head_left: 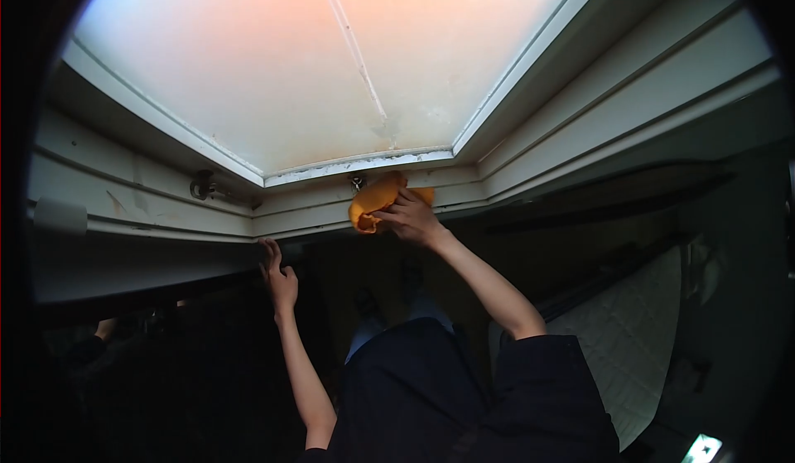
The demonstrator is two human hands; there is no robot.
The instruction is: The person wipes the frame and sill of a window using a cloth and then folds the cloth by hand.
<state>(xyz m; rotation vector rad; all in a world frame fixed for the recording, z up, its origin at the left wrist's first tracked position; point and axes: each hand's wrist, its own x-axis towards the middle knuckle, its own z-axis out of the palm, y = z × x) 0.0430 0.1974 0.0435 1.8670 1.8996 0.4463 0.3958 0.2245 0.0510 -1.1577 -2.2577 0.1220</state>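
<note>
My right hand [411, 219] is closed around a bunched orange cloth [377, 200], pressed against the pale sill below a bright, cloudy window pane [273, 74]. Just above the cloth, a small metal latch [357, 181] shows at the lower window frame [331, 167]. My left hand [279, 279] rests with its fingertips at the sill's lower edge, near the left corner. Its fingers are partly spread and hold nothing. The palm side of my right hand is hidden by the cloth.
Stepped pale frame boards [596, 123] run along both sides of the window. A metal fitting [203, 185] juts out on the left. A quilted pale panel, perhaps a mattress [625, 339], lies at lower right. A lit white object [702, 448] shows in the bottom right corner.
</note>
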